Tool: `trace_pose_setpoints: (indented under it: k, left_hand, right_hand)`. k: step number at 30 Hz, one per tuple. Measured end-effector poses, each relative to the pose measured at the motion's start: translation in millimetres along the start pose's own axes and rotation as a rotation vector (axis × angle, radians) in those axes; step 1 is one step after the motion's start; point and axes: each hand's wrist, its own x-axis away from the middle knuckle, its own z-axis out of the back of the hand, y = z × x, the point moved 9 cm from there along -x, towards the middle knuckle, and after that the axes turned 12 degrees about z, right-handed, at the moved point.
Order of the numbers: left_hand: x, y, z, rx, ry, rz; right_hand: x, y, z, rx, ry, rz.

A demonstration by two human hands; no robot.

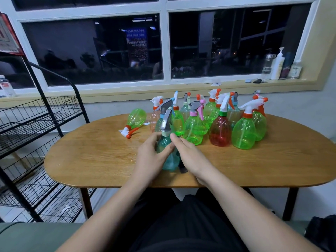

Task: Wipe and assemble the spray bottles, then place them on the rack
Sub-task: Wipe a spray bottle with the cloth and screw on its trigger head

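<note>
Left grip point(151, 157) is wrapped round the translucent teal plastic spray bottle with a grey trigger head point(170, 160), thumb across its front. The bottle stands upright near the front of the oval wooden table point(91, 157). Right grip point(190, 157) lies against the bottle's right side, one finger stretched up to the neck; whether it's closed, I can't tell.

Teal bottle point(168, 155), grey sprayer point(166, 120)
</note>
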Motion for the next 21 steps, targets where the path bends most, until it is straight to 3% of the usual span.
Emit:
trace_pose_setpoints:
  k: [5, 13, 21]
  left_hand:
    - [-3, 1, 1, -0.078, 0.028, -0.053]
    - [-6, -1, 8, -0.102, 0.065, -0.056]
    - [-4, -7, 8, -0.048, 0.03, 0.031]
  right_hand:
    - [6, -13, 3, 0.0, 0.046, 0.114]
    - [13, 18, 0, -0.006, -0.025, -0.063]
    - [20, 2, 1, 0.023, 0.007, 0.084]
